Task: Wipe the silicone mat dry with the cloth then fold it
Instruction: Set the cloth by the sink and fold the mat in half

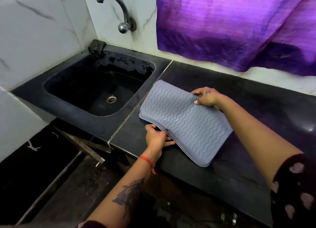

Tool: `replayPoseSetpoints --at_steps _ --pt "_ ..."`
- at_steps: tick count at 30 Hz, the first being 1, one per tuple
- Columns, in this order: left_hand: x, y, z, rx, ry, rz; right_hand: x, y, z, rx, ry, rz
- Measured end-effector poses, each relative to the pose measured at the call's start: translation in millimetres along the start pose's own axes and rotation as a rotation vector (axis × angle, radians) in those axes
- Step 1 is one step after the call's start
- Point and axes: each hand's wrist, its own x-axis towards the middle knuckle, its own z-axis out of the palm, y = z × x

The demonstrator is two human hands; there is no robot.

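The dark counter [222,159] carries everything, with a black sink [95,89] set into it away from both grips on the left-hand side, a tap [119,10] above it and a purple cloth [230,27] hanging on the wall beyond. A small checked rag [96,46] sits at the sink's far corner, well apart from either hand.

The grey silicone mat [184,121] lies on the counter between the two hands, already doubled over: stacked edges show along its near side. Its long axis runs from the far left, by the sink, toward the near right.

The left hand [158,138] pinches the layered near edge, thumb on top, fingers under. The right hand [206,97] pinches the far edge, fingers curled over it. So the mat spans from one grip to the other, each hand touching its own long side, neither plainly nearer.

By my judgement wiping is finished and a further fold is in hand; it would turn on bringing one end along that long axis over the other.

No brand, label or readable writing shows on the mat; only its wave-ribbed pattern.
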Motion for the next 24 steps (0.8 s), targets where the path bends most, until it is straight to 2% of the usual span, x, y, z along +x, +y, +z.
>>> replayPoseSetpoints --at_steps 3,6,10,14,17,20,22,24 --pt "6.2 -3.1 -7.2 0.049 0.011 -0.032 -0.3 8.9 14.7 -0.144 0.086 0.001" --pt "17.8 2.1 -22.5 0.263 0.017 -0.044 -8.6 24.9 27.6 -0.162 0.106 -0.001" --pt "30.5 22.4 -44.6 0.783 0.115 0.156 -17.1 34.6 27.7 -0.138 0.150 0.013" --pt "40.5 50.6 -43.7 0.977 0.155 0.370 -27.9 38.7 12.9 -0.082 0.195 0.106" --pt "57.4 72.8 -34.2 0.985 0.143 0.528 -47.4 49.3 1.0 0.062 0.338 0.180" --pt "88.0 88.3 -24.8 0.964 0.089 0.606 -71.7 69.4 0.1 0.326 0.530 0.313" --pt "110.6 95.2 -19.3 0.973 0.027 0.575 -89.1 80.6 8.7 0.532 0.550 0.420" --pt "130.5 100.2 -14.1 0.999 -0.061 0.498 -101.4 88.0 22.0 0.701 0.485 0.494"
